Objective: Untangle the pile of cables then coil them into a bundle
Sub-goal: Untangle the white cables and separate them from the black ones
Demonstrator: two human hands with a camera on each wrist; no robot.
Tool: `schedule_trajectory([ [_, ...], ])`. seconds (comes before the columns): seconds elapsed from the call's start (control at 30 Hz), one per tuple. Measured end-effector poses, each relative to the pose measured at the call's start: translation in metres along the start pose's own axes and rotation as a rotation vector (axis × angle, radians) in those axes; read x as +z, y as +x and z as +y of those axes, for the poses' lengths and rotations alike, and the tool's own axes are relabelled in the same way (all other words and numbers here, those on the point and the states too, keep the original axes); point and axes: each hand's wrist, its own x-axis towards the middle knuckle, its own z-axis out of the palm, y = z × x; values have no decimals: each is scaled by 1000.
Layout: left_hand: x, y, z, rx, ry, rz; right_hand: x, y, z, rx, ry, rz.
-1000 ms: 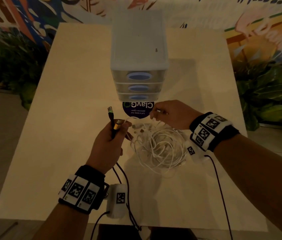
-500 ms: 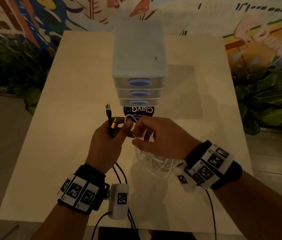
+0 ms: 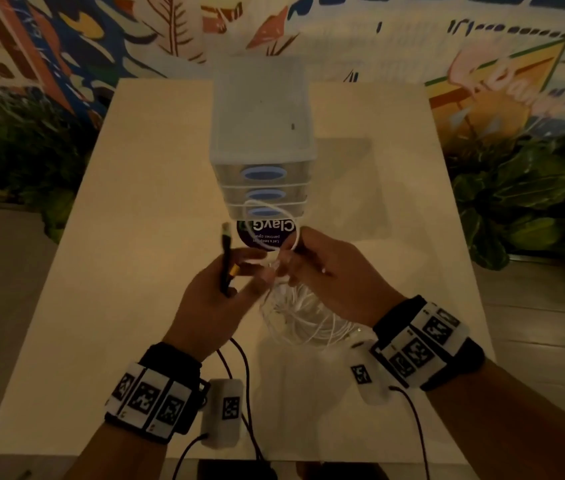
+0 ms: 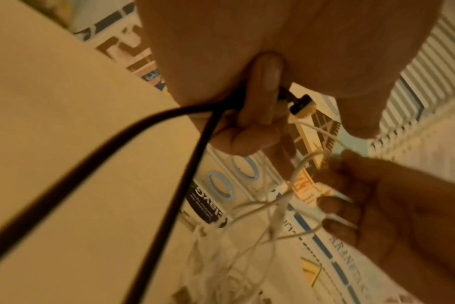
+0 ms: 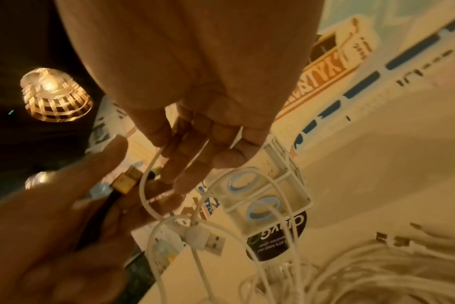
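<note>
The left hand (image 3: 215, 299) is curled round a black cable (image 3: 226, 258), doubled so that both plugs stick up out of the fist, its long axis near upright; the two black runs drop from under the palm toward the person. Just to the right of it, almost knuckle to knuckle, the right hand (image 3: 329, 275) pinches a white cable (image 3: 276, 216), which arcs up and away from the fingertips in an open loop before coming back down between the two hands. Below and slightly nearer the person than the right hand lies the rest of the white tangle (image 3: 305, 317), heaped on the worktop (image 3: 128, 237), with strands rising from it into the right hand's fingers. In the right wrist view a white USB plug (image 5: 205, 239) dangles just under those fingers.

As I judge it, the next move turns on that loop: it stands beyond the right hand, and the right hand is the nearer one to draw it clear of the heap.

Beyond both hands stands a translucent three-drawer organiser (image 3: 263, 147), with a dark round sticker (image 3: 267, 233) at its foot. Behind the worktop is a painted mural wall (image 3: 66, 46) with leafy plants (image 3: 530, 202) to the right, and the light is dim.
</note>
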Motion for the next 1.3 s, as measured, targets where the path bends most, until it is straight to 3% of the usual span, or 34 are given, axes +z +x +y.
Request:
schedule_trajectory([
  [0.07,6,-3,-1,32,174,-74,-5,0,-4,-4,173,16],
  [0.17,15,-5,-7,45,268,-55,-11,2,-10,-19,365,51],
  [0.5,5,-5,-2,13,94,-14,-2,5,-9,107,635,62],
  [0.67,2,-15,1,31,97,10,-8,-3,-6,45,485,29],
  [0.87,-9,-28,30,94,-158,-29,-21,5,11,73,451,227],
  [1.03,-16,-36,54,136,-349,-169,-2,26,32,105,352,-233],
  [1.1,-22,-39,59,157,-387,-169,2,33,32,102,231,-216],
  [1.2,-31,-41,65,197,-392,-82,-1,44,34,120,-149,-86],
  [1.3,-39,-40,65,167,-397,47,-8,50,38,175,-314,-140],
])
